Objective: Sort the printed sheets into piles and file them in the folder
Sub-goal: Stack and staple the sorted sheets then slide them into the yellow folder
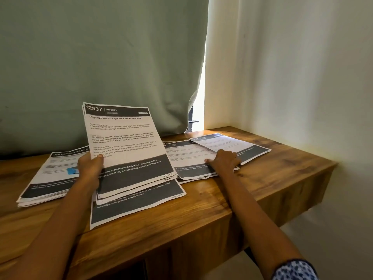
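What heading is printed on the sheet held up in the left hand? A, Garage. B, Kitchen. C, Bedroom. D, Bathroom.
B: the sheet gripped by the left hand reads "2937 KITCHEN" in its dark header bar.

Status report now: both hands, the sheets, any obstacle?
Left hand grips the raised Kitchen sheets. Right hand presses flat on the right pile. Dressing Table pile at left. No folder in view.
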